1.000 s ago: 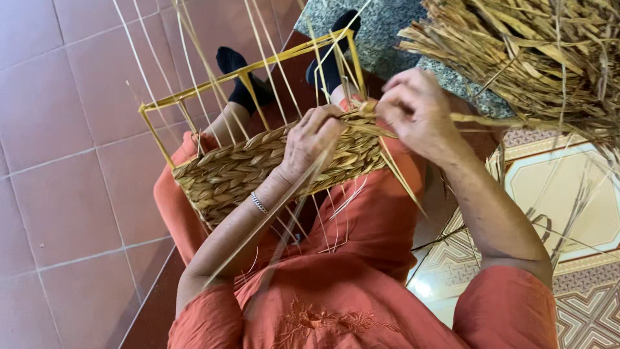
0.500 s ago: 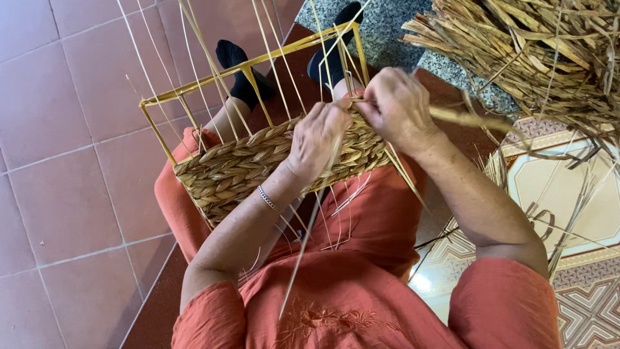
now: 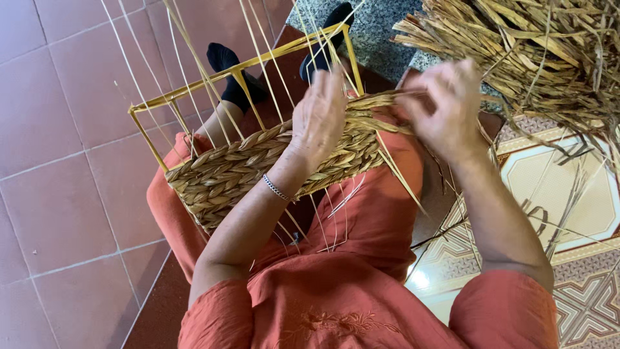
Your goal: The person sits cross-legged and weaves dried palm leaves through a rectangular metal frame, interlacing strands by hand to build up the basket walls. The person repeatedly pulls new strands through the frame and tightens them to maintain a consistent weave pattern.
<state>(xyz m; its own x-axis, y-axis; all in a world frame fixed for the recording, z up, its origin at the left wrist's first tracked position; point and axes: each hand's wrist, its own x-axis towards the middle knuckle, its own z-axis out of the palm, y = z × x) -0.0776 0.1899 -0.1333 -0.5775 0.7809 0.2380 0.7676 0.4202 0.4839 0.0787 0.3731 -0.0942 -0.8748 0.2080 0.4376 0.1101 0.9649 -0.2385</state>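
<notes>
From the head view, a half-woven basket (image 3: 258, 171) on a yellow frame (image 3: 245, 68) lies across the person's lap, above the red tiled floor (image 3: 64, 129). The left hand (image 3: 320, 119) rests flat on its woven wall, grip open. The right hand (image 3: 445, 106) pinches a straw strand (image 3: 381, 102) at the rim, near a dried straw bundle (image 3: 536, 58).

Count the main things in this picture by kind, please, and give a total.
Hands: 2, left hand, right hand
Half-woven straw basket on a yellow rectangular frame: 1
Pile of dry straw: 1
Black socks: 2
Silver wrist bracelet: 1
Total: 7
</notes>
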